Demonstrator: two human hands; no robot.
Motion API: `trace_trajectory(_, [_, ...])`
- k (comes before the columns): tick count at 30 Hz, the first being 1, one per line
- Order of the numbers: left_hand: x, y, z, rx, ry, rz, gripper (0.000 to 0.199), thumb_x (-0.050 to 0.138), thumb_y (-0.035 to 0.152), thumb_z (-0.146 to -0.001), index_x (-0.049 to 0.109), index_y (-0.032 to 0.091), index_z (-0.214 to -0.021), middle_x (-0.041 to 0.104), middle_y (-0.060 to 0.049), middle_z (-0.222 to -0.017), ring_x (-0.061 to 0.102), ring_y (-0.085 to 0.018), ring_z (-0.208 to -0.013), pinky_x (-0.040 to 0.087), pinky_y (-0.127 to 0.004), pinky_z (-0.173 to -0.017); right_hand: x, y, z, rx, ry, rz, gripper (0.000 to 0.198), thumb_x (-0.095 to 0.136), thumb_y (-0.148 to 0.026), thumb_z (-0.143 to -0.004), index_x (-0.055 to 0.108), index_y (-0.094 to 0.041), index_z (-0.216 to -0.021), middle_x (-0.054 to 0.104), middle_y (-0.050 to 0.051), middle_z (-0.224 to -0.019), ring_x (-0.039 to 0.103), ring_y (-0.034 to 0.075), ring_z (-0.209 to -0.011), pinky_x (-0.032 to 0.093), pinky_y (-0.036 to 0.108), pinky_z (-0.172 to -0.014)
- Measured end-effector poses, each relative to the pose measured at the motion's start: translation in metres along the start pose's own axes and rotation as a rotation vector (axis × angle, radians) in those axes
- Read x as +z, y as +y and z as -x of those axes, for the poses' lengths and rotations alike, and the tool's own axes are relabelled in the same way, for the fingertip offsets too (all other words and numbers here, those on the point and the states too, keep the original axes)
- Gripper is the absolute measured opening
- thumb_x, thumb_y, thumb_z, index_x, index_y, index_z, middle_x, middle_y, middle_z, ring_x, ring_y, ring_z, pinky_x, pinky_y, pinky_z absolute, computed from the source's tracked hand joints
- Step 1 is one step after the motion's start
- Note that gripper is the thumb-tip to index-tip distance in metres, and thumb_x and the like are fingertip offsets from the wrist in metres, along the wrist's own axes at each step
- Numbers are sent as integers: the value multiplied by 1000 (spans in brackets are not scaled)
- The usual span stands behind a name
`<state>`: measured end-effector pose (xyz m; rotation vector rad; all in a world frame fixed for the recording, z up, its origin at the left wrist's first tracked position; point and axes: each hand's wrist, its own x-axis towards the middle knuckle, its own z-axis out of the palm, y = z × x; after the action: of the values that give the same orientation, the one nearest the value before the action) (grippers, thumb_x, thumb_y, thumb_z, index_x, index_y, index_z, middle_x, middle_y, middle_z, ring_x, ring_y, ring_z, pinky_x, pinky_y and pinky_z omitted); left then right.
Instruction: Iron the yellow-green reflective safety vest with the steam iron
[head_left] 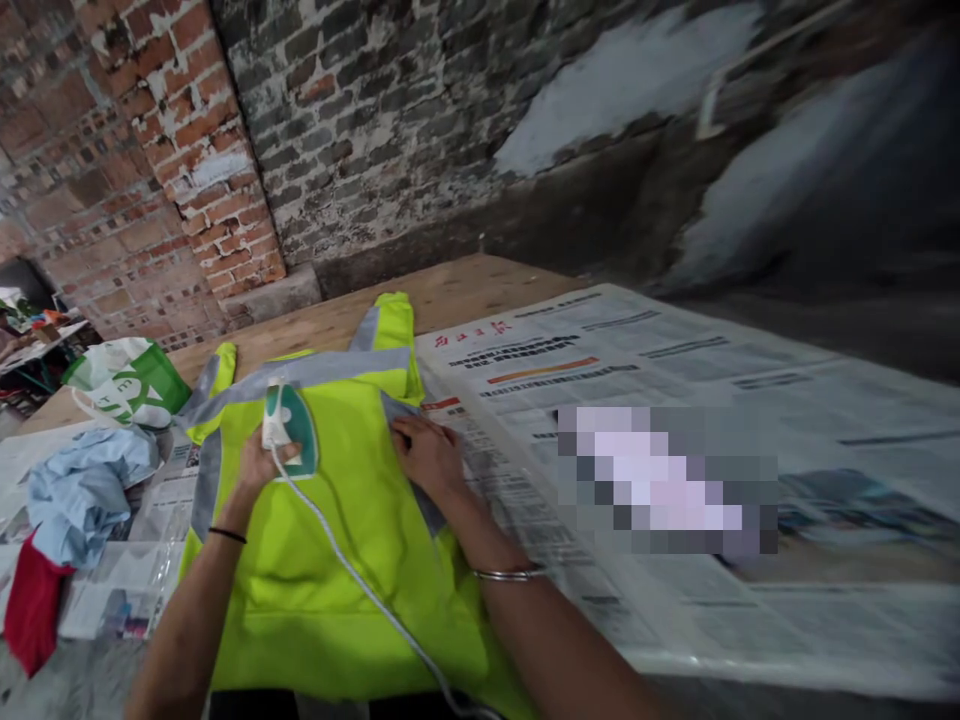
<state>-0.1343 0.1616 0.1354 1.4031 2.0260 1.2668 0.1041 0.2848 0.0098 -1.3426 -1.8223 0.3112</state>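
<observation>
A bright yellow-green sweatshirt with grey bands [330,545] lies spread in front of me, its sleeves stretched toward the back. My left hand [262,460] is closed around the handle of a white and teal clothes iron [304,425], which is over the upper left of the sweatshirt's body. The iron's white cord [360,580] runs down across the fabric to the bottom edge of the view. On the garment's right side, my right hand [429,455] rests on the grey panel, fingers slightly bent and apart, with no tool in it.
Newspaper under clear plastic [540,370] covers the table on the right. At left are a crumpled light blue cloth [82,490], a red cloth [34,605] and a green and white bag [127,380]. Bare wooden board [480,285] borders the brick wall [375,120]. A blurred patch hides something at right.
</observation>
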Motion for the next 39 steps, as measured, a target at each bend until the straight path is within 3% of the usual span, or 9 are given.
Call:
trace_trajectory(5, [-48,-14,-11,-124,125,-123,30,75,45,-93,68,16,-95,68,0,-85,64,-14,-75,56,-33,-74,-7,-9,-2,15,-38,10,32,54,-16,-91,82,-23,-105,79,11,-124,67,28,-121,41,45,-106])
trace_trajectory(7, [-54,-15,-14,-133,142,-146,32,71,48,-95,68,16,-96,67,0,-86,65,-15,-77,56,-34,-75,-8,-11,-2,6,-25,6,31,55,-14,-91,82,-23,-103,80,10,-123,67,28,-121,41,45,-106])
trace_trajectory(9, [-54,-12,-14,-116,139,-152,37,77,52,-87,69,17,-93,67,0,-81,65,-18,-77,55,-34,-74,-8,-12,-3,3,-4,1,30,56,-14,-91,82,-24,-100,80,9,-121,66,27,-120,41,44,-105])
trace_trajectory(13, [-43,-2,4,-52,83,-127,47,84,54,-64,73,19,-93,70,-2,-77,67,-24,-77,54,-36,-70,-7,-14,-5,13,11,-8,28,56,-15,-92,81,-22,-100,80,10,-121,66,27,-120,40,44,-107])
trace_trajectory(20, [3,18,53,37,-129,-63,62,86,51,-59,76,20,-111,71,-1,-81,68,-24,-78,58,-39,-73,-11,-16,-5,33,-32,-18,31,54,-13,-93,81,-20,-107,77,12,-128,64,28,-125,36,47,-111])
trace_trajectory(23, [30,28,38,60,-200,-25,62,88,51,-58,76,20,-110,72,-2,-83,67,-22,-78,59,-38,-73,-10,-15,-4,39,-38,-29,32,54,-13,-93,80,-19,-110,77,13,-128,64,29,-126,35,48,-112])
trace_trajectory(29, [77,49,-30,60,-199,4,59,88,45,-59,73,16,-108,71,-1,-82,64,-19,-74,57,-35,-72,-6,-10,-2,10,26,-68,30,55,-14,-92,80,-21,-107,79,11,-125,64,28,-123,33,48,-111])
trace_trajectory(33, [75,51,-28,53,-204,-13,59,89,45,-59,74,17,-109,71,0,-82,64,-18,-76,56,-33,-73,-6,-9,-4,28,14,-81,28,56,-16,-93,81,-20,-106,79,12,-125,65,29,-123,33,48,-111])
trace_trajectory(39, [32,46,49,54,-249,-38,66,89,53,-60,75,20,-115,73,-2,-86,66,-21,-78,57,-34,-72,-14,-12,-7,51,-47,-77,31,55,-15,-95,82,-20,-108,78,11,-126,64,27,-124,34,47,-113])
